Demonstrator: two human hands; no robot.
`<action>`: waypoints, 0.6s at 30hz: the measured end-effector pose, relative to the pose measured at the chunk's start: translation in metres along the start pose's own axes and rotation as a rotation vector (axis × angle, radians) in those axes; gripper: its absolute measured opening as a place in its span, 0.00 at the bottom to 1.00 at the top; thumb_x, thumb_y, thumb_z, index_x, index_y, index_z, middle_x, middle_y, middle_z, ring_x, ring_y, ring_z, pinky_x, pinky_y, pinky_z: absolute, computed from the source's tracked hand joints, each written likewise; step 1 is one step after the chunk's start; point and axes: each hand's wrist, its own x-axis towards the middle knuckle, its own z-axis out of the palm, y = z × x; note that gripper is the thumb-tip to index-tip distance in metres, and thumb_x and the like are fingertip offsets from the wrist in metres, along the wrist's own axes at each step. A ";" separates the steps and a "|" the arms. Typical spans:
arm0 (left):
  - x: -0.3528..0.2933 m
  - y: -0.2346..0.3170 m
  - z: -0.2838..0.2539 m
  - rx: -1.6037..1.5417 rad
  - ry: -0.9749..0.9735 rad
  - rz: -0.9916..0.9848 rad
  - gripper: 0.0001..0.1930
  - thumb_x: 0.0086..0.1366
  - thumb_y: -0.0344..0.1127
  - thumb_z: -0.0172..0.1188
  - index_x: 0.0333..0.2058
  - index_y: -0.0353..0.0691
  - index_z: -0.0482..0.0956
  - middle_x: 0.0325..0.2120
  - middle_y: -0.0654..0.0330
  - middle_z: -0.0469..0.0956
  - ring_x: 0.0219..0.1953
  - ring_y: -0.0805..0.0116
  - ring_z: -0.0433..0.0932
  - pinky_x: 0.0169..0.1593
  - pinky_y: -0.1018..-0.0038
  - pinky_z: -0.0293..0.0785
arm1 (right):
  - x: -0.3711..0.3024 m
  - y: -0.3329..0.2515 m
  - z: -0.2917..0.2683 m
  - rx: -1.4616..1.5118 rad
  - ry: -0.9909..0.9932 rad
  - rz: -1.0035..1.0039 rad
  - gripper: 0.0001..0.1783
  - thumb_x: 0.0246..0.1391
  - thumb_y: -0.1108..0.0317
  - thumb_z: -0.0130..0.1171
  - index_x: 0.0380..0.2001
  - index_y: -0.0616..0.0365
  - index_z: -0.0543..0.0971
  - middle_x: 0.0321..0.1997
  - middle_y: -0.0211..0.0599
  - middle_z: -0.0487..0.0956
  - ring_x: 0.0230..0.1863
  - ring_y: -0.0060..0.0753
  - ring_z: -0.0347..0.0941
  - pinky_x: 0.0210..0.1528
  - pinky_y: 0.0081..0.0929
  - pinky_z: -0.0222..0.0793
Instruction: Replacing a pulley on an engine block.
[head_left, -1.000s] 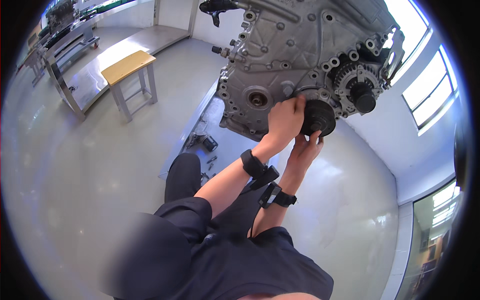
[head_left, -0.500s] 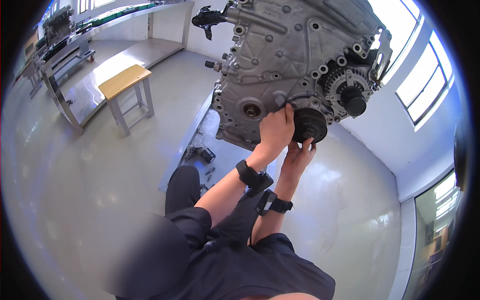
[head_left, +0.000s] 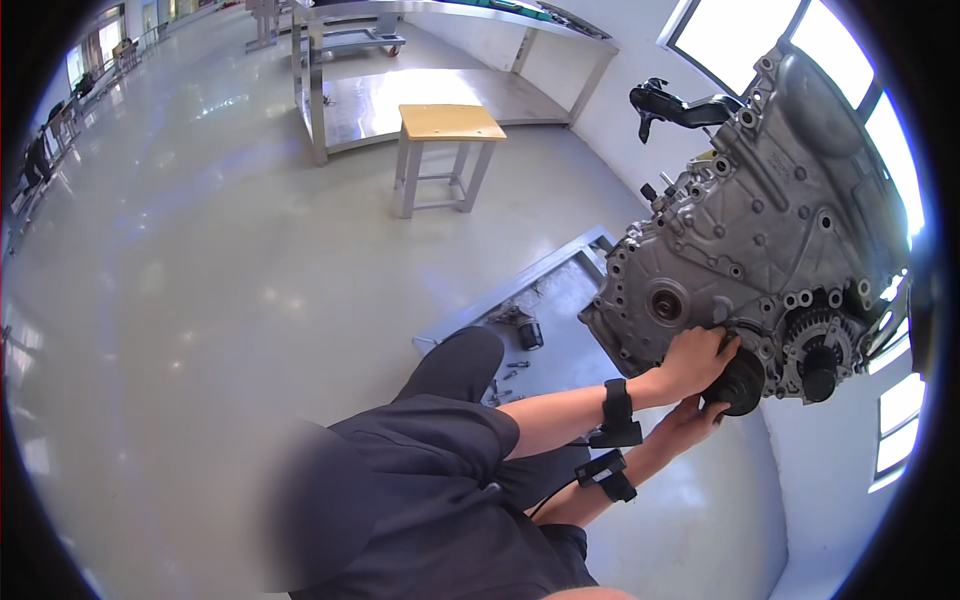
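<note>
A grey engine (head_left: 740, 230) with a cast metal front cover stands to the right. Low on its face is a round black pulley (head_left: 738, 390), gripped by both hands. My left hand (head_left: 695, 362) is closed over its upper left edge, fingertips bent toward the engine. From below, my right hand (head_left: 686, 426) holds the lower rim with thumb and fingers. Whether the pulley sits fully against the engine cannot be told. Just right of it is an alternator (head_left: 822, 345) with a dark pulley. A round opening (head_left: 667, 305) in the cover lies left of my hands.
Beneath the engine, a metal tray-like base (head_left: 505, 290) carries a black cylindrical part (head_left: 528, 333) and several bolts (head_left: 515, 370). A wooden-topped stool (head_left: 450, 123) stands farther off, before a metal workbench (head_left: 370, 130). A black bracket (head_left: 670, 104) juts from the engine's upper left.
The view has swung left, so engine, hands and stool appear farther right. Both hands stay on the pulley; the left fingers have shifted slightly over its upper edge.
</note>
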 end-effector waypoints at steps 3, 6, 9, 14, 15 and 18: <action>0.003 0.001 0.000 -0.002 0.031 0.023 0.23 0.69 0.46 0.51 0.22 0.33 0.79 0.19 0.41 0.77 0.24 0.38 0.78 0.33 0.50 0.74 | -0.001 0.000 0.003 -0.013 0.010 -0.024 0.32 0.69 0.51 0.47 0.58 0.76 0.64 0.61 0.54 0.69 0.61 0.43 0.68 0.65 0.38 0.64; 0.006 0.000 -0.001 0.036 0.011 0.020 0.23 0.69 0.46 0.51 0.21 0.33 0.79 0.18 0.41 0.77 0.24 0.38 0.77 0.33 0.50 0.74 | -0.002 -0.002 0.006 -0.042 0.072 0.001 0.32 0.70 0.52 0.47 0.57 0.76 0.64 0.61 0.55 0.68 0.61 0.43 0.68 0.65 0.37 0.65; 0.005 0.001 -0.004 0.041 0.009 0.016 0.23 0.68 0.46 0.51 0.21 0.33 0.80 0.18 0.41 0.77 0.24 0.39 0.78 0.33 0.51 0.74 | 0.001 0.000 0.003 -0.059 0.042 -0.007 0.32 0.70 0.52 0.47 0.57 0.77 0.64 0.60 0.56 0.68 0.61 0.42 0.68 0.64 0.37 0.65; -0.004 0.003 -0.010 -0.025 0.029 -0.014 0.21 0.66 0.45 0.53 0.23 0.33 0.81 0.18 0.43 0.77 0.24 0.40 0.78 0.32 0.52 0.74 | 0.001 0.000 0.001 -0.026 0.018 -0.024 0.33 0.67 0.55 0.53 0.57 0.77 0.58 0.60 0.59 0.67 0.57 0.47 0.71 0.62 0.39 0.69; -0.006 0.005 -0.010 -0.027 0.022 -0.017 0.21 0.66 0.45 0.53 0.23 0.33 0.81 0.18 0.43 0.77 0.24 0.40 0.78 0.32 0.52 0.74 | 0.001 -0.003 0.000 -0.035 0.009 -0.024 0.33 0.67 0.55 0.53 0.57 0.77 0.58 0.60 0.59 0.67 0.56 0.47 0.71 0.62 0.39 0.69; -0.010 0.005 -0.016 -0.060 0.004 -0.035 0.20 0.65 0.45 0.55 0.22 0.34 0.79 0.18 0.44 0.77 0.23 0.41 0.78 0.31 0.53 0.73 | -0.004 -0.005 0.004 -0.044 0.046 -0.023 0.33 0.66 0.55 0.54 0.58 0.75 0.58 0.59 0.59 0.68 0.57 0.48 0.71 0.63 0.40 0.69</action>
